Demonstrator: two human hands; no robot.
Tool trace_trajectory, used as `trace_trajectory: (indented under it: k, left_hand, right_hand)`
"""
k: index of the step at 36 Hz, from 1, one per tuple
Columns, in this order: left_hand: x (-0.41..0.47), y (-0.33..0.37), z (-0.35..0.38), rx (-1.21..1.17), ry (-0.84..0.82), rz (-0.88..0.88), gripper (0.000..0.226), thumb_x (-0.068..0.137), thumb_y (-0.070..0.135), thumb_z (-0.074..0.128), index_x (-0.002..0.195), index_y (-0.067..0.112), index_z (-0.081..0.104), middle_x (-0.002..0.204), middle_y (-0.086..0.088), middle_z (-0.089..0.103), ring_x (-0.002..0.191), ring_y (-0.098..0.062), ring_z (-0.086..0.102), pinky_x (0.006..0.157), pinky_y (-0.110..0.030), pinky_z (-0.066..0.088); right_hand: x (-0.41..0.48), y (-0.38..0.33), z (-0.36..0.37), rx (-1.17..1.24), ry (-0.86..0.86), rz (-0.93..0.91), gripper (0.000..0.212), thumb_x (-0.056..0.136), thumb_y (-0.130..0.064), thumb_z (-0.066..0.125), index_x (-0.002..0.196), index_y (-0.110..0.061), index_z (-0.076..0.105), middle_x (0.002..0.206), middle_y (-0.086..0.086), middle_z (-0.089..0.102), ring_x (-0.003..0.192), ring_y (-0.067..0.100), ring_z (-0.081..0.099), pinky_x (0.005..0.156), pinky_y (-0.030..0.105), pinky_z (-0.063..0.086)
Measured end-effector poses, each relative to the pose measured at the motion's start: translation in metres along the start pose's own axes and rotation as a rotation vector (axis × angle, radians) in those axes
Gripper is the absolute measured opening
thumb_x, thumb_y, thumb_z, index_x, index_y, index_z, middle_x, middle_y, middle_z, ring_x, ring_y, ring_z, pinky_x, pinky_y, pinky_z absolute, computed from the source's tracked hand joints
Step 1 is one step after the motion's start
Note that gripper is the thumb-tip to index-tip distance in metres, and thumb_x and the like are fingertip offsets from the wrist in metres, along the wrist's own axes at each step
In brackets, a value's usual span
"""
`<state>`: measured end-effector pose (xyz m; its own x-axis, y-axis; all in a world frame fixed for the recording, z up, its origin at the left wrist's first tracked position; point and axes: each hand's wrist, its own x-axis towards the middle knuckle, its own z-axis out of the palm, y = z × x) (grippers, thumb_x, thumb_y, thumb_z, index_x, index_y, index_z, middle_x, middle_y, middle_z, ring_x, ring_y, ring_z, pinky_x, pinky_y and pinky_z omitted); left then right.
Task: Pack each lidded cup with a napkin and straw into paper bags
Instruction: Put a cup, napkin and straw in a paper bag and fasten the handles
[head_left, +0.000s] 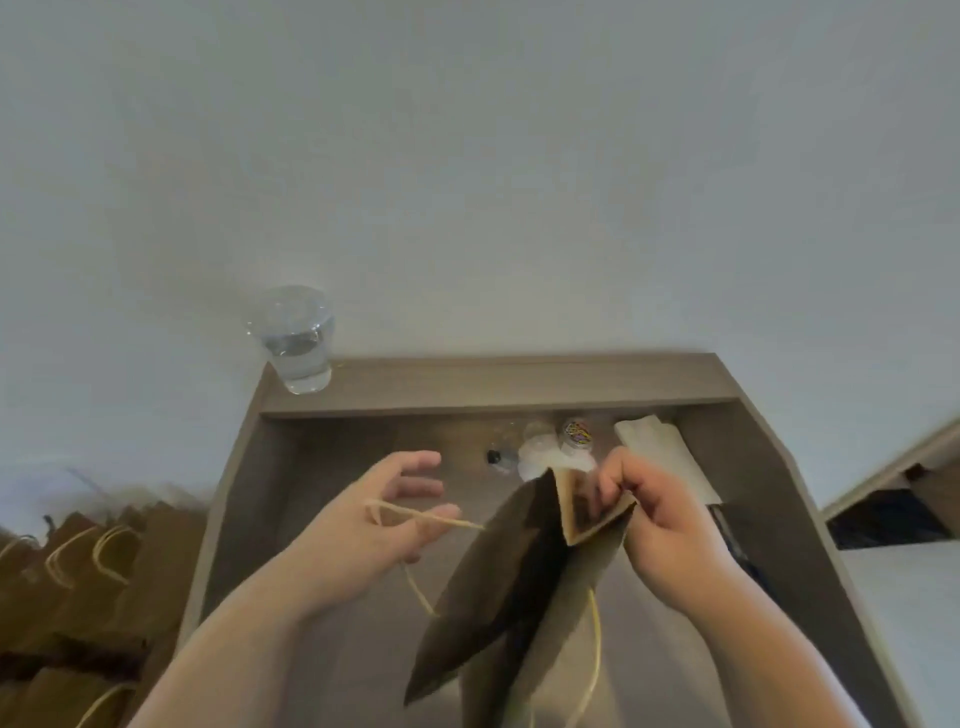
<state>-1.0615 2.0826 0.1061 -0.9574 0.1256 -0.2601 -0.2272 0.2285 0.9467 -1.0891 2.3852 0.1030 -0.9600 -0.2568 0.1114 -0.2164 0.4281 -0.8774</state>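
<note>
Right hand: our right hand (660, 525) has its fingers curled and pinches the folded end flap of the paper bag (498, 587).
Left hand: our left hand (384, 514) is spread, its fingers loose and apart. One twine handle (415, 514) lies across them, and we cannot tell whether any finger hooks it.
Bag's look: brown kraft paper, mostly flat, its two faces parting into a narrow dark V. A second handle (597, 639), pale like the first, hangs from the lower part.
Bag's place: we hold it tilted in the air over the middle of the desk (311, 467), between our two hands.
Lidded cup: a clear lidded cup (298, 338), part full of clear liquid, stands upright at the left end of the raised ledge (519, 384), well apart from the bag.
Napkins: a pale stack of napkins (660, 452) lies at the back right, just beyond the right hand.
Clutter: blurred clear plastic pieces (540, 452) and a small jar (576, 434) with a colourful top sit below the ledge.
Edges: the ledge meets the wall (467, 182). Past the desk's left edge stands a row of bags (104, 561) with handles up.
Open room: we see bare desk to the left of the bag, around the left forearm.
</note>
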Motion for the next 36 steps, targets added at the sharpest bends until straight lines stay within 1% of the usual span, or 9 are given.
trace_trajectory:
  k: [3, 7, 12, 21, 25, 29, 32, 34, 36]
  left_hand:
    - [-0.002, 0.0, 0.02, -0.01, -0.145, 0.003, 0.036, 0.092, 0.025, 0.08, 0.126, 0.033, 0.068, 0.111, 0.002, 0.077, 0.092, -0.019, 0.078, 0.076, -0.031, 0.064]
    - [-0.013, -0.01, 0.036, 0.128, -0.36, 0.038, 0.054, 0.077, 0.065, 0.081, 0.126, 0.055, 0.061, 0.12, 0.021, 0.072, 0.104, -0.005, 0.073, 0.086, -0.021, 0.058]
    - [-0.026, -0.008, 0.057, 0.232, -0.122, 0.137, 0.02, 0.09, 0.05, 0.076, 0.107, 0.046, 0.065, 0.099, 0.023, 0.072, 0.081, 0.002, 0.068, 0.072, -0.012, 0.052]
    - [-0.039, -0.003, 0.046, 0.203, -0.053, 0.191, 0.08, 0.065, 0.09, 0.071, 0.136, 0.067, 0.043, 0.126, 0.035, 0.055, 0.106, 0.005, 0.065, 0.082, -0.022, 0.058]
    - [-0.034, -0.001, 0.066, 0.129, 0.164, 0.14, 0.048, 0.077, 0.059, 0.072, 0.123, 0.062, 0.06, 0.114, 0.023, 0.069, 0.094, 0.002, 0.07, 0.082, -0.024, 0.06]
    - [-0.034, 0.006, 0.064, 0.138, 0.306, 0.037, 0.027, 0.08, 0.046, 0.059, 0.099, 0.063, 0.069, 0.093, 0.019, 0.076, 0.087, 0.005, 0.07, 0.078, -0.008, 0.051]
    - [-0.048, 0.004, 0.055, 0.349, 0.446, 0.061, 0.028, 0.083, 0.063, 0.048, 0.103, 0.054, 0.066, 0.093, 0.025, 0.074, 0.086, 0.008, 0.069, 0.073, -0.014, 0.052]
    - [-0.053, 0.004, 0.05, 0.348, 0.521, 0.071, 0.033, 0.083, 0.061, 0.047, 0.1, 0.045, 0.07, 0.092, 0.019, 0.074, 0.087, 0.0, 0.072, 0.079, -0.031, 0.06]
    - [-0.063, 0.004, 0.051, 0.333, 0.589, 0.128, 0.025, 0.09, 0.057, 0.05, 0.1, 0.047, 0.07, 0.093, 0.017, 0.075, 0.089, -0.005, 0.073, 0.081, -0.039, 0.062]
  right_hand:
    - [-0.008, 0.003, 0.011, -0.027, 0.183, 0.062, 0.043, 0.091, 0.007, 0.047, 0.075, -0.032, 0.058, 0.074, -0.006, 0.061, 0.07, 0.011, 0.061, 0.067, 0.025, 0.054]
    - [-0.012, 0.007, 0.031, 0.18, 0.407, 0.158, 0.047, 0.087, 0.015, 0.047, 0.07, -0.027, 0.059, 0.073, 0.001, 0.061, 0.072, 0.027, 0.061, 0.074, 0.051, 0.054]
    - [-0.007, 0.0, 0.037, 0.407, 0.494, 0.163, 0.042, 0.081, 0.013, 0.051, 0.071, -0.027, 0.061, 0.084, 0.008, 0.069, 0.079, 0.023, 0.067, 0.076, 0.042, 0.054]
    - [0.026, -0.028, 0.059, 0.565, 0.583, 0.174, 0.034, 0.09, 0.005, 0.054, 0.078, -0.024, 0.067, 0.1, 0.009, 0.075, 0.103, 0.041, 0.069, 0.096, 0.065, 0.056]
    - [0.037, -0.046, 0.065, 0.643, 0.49, 0.13, 0.039, 0.087, 0.005, 0.053, 0.07, -0.028, 0.063, 0.105, 0.001, 0.076, 0.09, 0.026, 0.07, 0.077, 0.043, 0.057]
    - [0.041, -0.052, 0.078, 0.537, 0.396, 0.104, 0.034, 0.097, 0.014, 0.048, 0.084, -0.014, 0.061, 0.129, -0.017, 0.072, 0.109, 0.013, 0.071, 0.092, 0.033, 0.057]
    - [0.031, -0.06, 0.081, 0.216, 0.221, 0.079, 0.029, 0.099, -0.038, 0.063, 0.127, -0.043, 0.056, 0.141, -0.043, 0.049, 0.136, -0.007, 0.05, 0.112, 0.009, 0.032]
    - [0.021, -0.066, 0.078, 0.176, 0.028, 0.1, 0.09, 0.082, -0.086, 0.06, 0.157, -0.051, 0.027, 0.146, -0.044, 0.04, 0.142, -0.012, 0.04, 0.121, 0.024, 0.033]
    - [0.011, -0.075, 0.074, 0.116, -0.154, 0.101, 0.112, 0.069, -0.103, 0.05, 0.163, -0.05, 0.017, 0.151, -0.031, 0.046, 0.14, -0.005, 0.049, 0.119, 0.036, 0.043]
